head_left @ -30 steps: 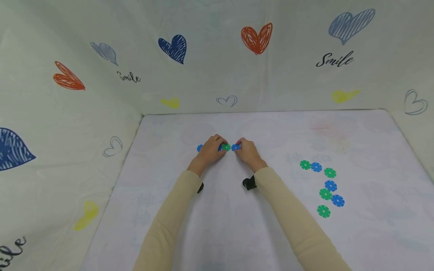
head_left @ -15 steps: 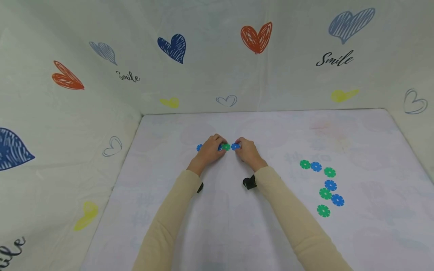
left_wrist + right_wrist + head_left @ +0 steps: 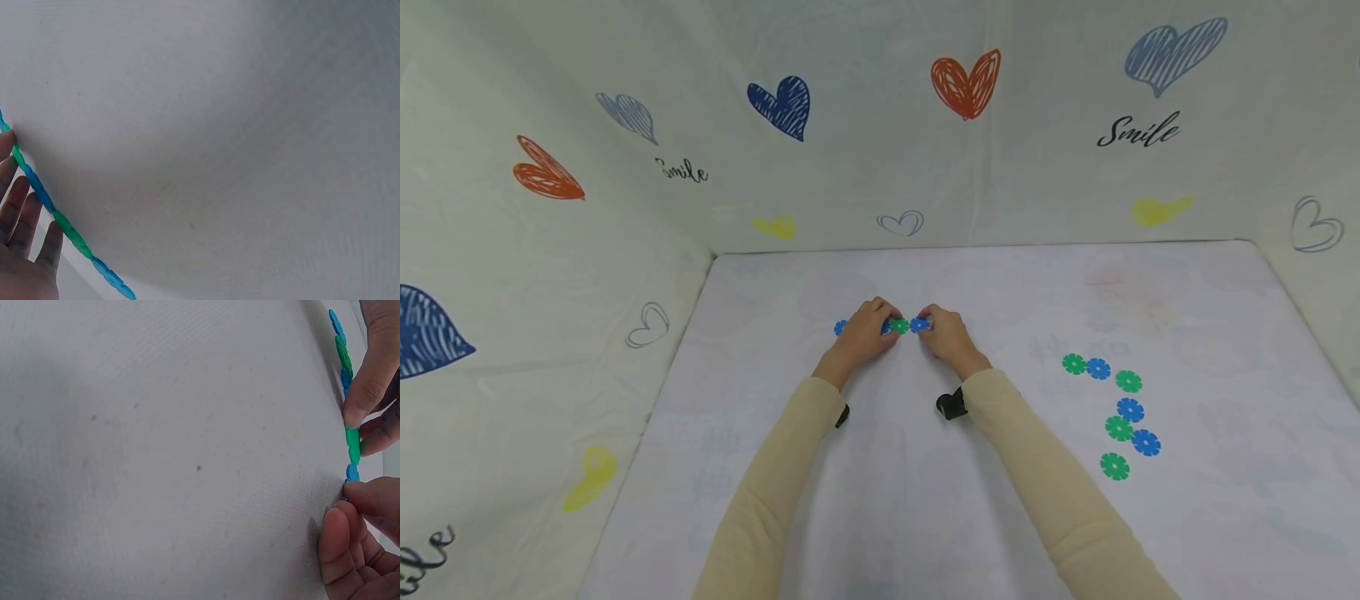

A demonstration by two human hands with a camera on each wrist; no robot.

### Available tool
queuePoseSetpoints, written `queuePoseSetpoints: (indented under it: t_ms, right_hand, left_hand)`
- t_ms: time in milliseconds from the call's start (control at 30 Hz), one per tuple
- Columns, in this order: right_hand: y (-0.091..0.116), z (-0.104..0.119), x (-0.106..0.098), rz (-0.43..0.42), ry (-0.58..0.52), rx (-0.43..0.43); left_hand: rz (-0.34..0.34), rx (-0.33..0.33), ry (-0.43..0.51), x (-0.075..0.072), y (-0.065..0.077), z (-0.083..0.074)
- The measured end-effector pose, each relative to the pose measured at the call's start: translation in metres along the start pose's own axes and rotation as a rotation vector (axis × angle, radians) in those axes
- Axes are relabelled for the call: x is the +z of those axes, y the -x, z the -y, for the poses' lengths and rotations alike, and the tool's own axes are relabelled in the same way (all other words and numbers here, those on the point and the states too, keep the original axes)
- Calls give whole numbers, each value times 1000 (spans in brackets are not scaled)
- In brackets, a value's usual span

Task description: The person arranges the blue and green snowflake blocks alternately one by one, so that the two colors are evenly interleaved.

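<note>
Left hand [image 3: 865,332] grasping blue-green disc chain [image 3: 899,326], blocking head view of its middle. Right hand [image 3: 951,338] pinching blue notched disc [image 3: 917,325] at chain's 3 o'clock end; contact unclear. Seven more green/blue discs [image 3: 1118,428] on white surface [image 3: 902,508], right hand's 4 o'clock.

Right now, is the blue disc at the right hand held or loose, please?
Held: in the right wrist view, the right hand pinches the blue disc by its edge.

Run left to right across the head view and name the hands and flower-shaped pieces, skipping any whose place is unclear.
Leftmost blue piece, left hand, green end piece, pinched blue piece, right hand, first loose green piece, loose blue piece beside it, rightmost blue piece.
</note>
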State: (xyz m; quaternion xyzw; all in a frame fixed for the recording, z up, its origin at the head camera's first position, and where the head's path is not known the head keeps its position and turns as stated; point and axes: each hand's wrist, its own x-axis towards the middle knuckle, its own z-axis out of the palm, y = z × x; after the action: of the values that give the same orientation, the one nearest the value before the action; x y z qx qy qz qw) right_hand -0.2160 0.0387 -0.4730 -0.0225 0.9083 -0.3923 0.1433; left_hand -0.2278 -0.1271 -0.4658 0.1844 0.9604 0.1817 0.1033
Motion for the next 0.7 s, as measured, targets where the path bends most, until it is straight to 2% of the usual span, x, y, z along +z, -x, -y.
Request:
queuePoseSetpoints:
  t_ms: [333, 700]
  right_hand:
    - [2, 2, -1, 0, -6, -2]
    - [2, 2, -1, -4, 5, -7]
  left_hand:
    - [2, -12, -5, 1, 0, 1]
    - [-4, 9, 2, 1, 0, 1]
